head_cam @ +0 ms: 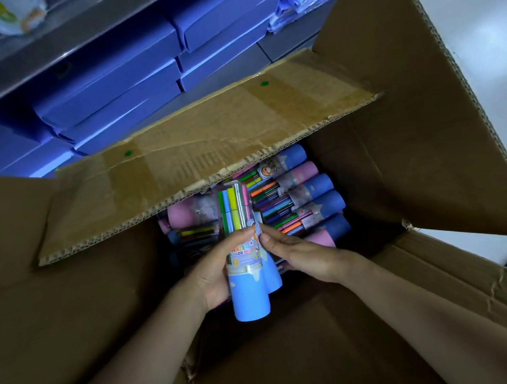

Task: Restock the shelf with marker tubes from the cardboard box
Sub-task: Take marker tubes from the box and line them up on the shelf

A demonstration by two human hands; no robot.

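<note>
The person leans over the open box [402, 175], both arms reaching down between its raised flaps. The left hand [216, 278] is curled round a tube [246, 274] of markers, fingers wrapped across the printed label, so that grip is grasping it. The tube's long axis runs almost straight away from the person: blue cap end toward them, clear end with the coloured pens pointing at the far flap [198, 166] and the shelf [39, 45] beyond. A second tube [273, 276], also blue-capped, sits pressed against the first on its right side. The right hand [297, 256] has its fingertips curled onto that pair near the label; it seems to be pinching the second tube, though I cannot be sure how much of it that hand carries and how much the left does.

More tubes [303, 198], pink and blue capped, lie stacked on their sides in the bottom of the box, their long axes crossing that of the held pair, caps to the right. They are just beyond the right hand, which is the nearer one to them.

Blue cartons [113, 81] fill the shelf above the far flap. I judge the held tubes must rise clear of that overhanging flap before going forward, as their clear ends sit right beneath its edge.
</note>
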